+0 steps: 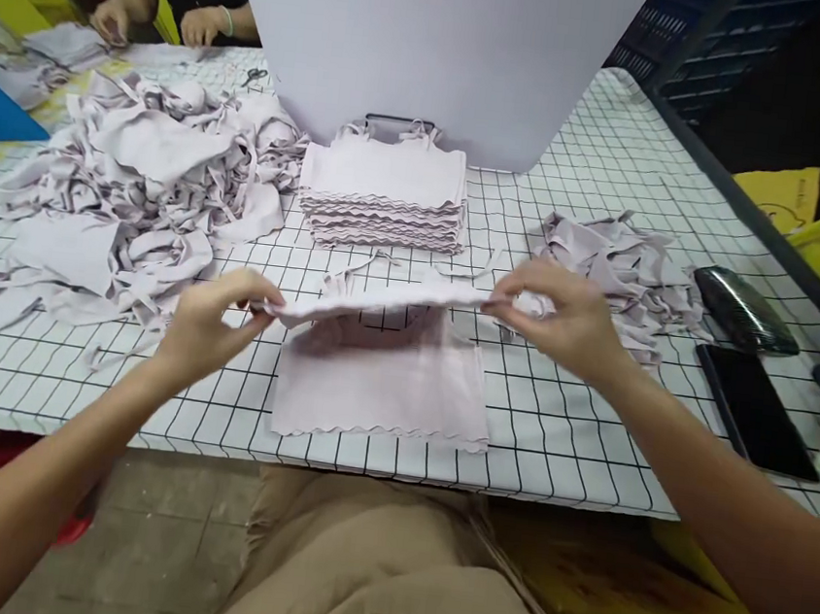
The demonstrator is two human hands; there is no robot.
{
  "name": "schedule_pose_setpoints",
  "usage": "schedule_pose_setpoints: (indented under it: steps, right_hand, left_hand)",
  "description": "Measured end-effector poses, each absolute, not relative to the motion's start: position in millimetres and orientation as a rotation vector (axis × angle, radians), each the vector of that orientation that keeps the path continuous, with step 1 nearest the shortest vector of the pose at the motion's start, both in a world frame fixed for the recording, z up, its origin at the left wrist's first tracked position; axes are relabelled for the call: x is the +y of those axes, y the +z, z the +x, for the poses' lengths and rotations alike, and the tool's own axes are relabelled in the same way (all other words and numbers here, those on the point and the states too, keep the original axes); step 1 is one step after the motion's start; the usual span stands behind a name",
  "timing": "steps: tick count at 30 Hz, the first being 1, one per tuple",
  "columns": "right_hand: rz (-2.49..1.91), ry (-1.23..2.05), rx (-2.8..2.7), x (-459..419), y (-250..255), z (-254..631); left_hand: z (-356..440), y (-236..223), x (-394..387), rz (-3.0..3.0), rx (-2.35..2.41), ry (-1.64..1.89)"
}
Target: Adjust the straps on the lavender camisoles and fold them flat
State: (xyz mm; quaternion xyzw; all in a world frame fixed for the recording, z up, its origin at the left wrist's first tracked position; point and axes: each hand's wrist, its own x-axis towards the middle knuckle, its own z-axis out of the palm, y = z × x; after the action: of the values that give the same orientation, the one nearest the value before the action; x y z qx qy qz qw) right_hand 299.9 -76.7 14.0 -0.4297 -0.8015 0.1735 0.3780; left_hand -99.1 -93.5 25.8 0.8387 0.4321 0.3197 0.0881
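Note:
A pale pinkish-grey fabric piece (389, 297) is stretched between my two hands, its edge lifted above the table. My left hand (214, 321) pinches its left corner; my right hand (556, 313) pinches the right corner. Beneath it, close to the table's front edge, lies a flat piece of the same cloth (382, 397) with a wavy lower edge. I cannot tell whether the lifted piece is joined to it. Thin straps (355, 270) show just behind the raised edge. Farther back sits a neat stack of folded fabric pieces (383, 192).
A loose heap of cloth (152, 173) covers the left, a smaller heap (619, 270) the right. A phone (757, 412) and a dark shiny object (745, 311) lie far right. A white panel (437, 46) stands behind; scissors (255, 77) and a co-worker's hands (203, 24) are back left.

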Motion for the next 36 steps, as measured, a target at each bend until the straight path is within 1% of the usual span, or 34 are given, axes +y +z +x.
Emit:
schedule_pose_setpoints:
  steps: [2,4,7,10,13,18,20,23,26,30,32,36]
  right_hand:
    - [-1.029,0.409,-2.097,-108.5,1.7,301.5]
    - [-0.987,0.369,-2.122,-134.8,-13.4,302.2]
    - [-0.983,0.337,-2.144,-159.5,-32.1,302.7]
    - [-0.979,0.343,-2.219,-172.8,-38.6,302.7]
    - [-0.948,0.287,-2.328,-181.8,-38.1,300.6]
    - [-0.938,0.184,-2.411,-192.2,-37.2,297.1]
    - [-0.927,0.181,-2.458,-195.7,-36.9,296.0]
    - [-0.877,0.128,-2.515,-193.6,-34.1,289.0]
    - [-0.854,0.118,-2.453,-169.0,-25.5,269.6]
    - [-0.872,0.204,-2.313,-95.8,-11.9,226.6]
    - [-0.897,0.216,-2.353,-52.0,-10.7,201.9]
    - [-1.088,0.209,-2.566,19.3,-20.9,156.5]
  left_hand:
    - [-97.8,14.4,-122.6,2.588,1.119,0.897]
    - [-96.5,-0.1,-147.2,2.627,1.048,0.85]
    - [-97.1,-20.3,-169.6,2.634,1.034,0.816]
    - [-101.7,-30.4,-178.0,2.64,1.041,0.774]
    - [-107.6,-33.5,-181.4,2.679,1.05,0.698]
    - [-112.5,-30.7,-187.6,2.663,1.115,0.72]
    - [-112.6,-25.1,-187.2,2.591,1.153,0.706]
    - [-110.2,-15.5,-173.7,2.378,1.292,0.796]
    - [-102.7,-12.5,-141.9,2.156,1.454,0.864]
    - [-82.4,-22.0,-88.4,1.894,1.513,0.885]
    - [-71.1,-27.8,-65.2,1.822,1.541,0.874]
    - [-57.5,-34.3,-32.9,1.749,1.607,0.821]
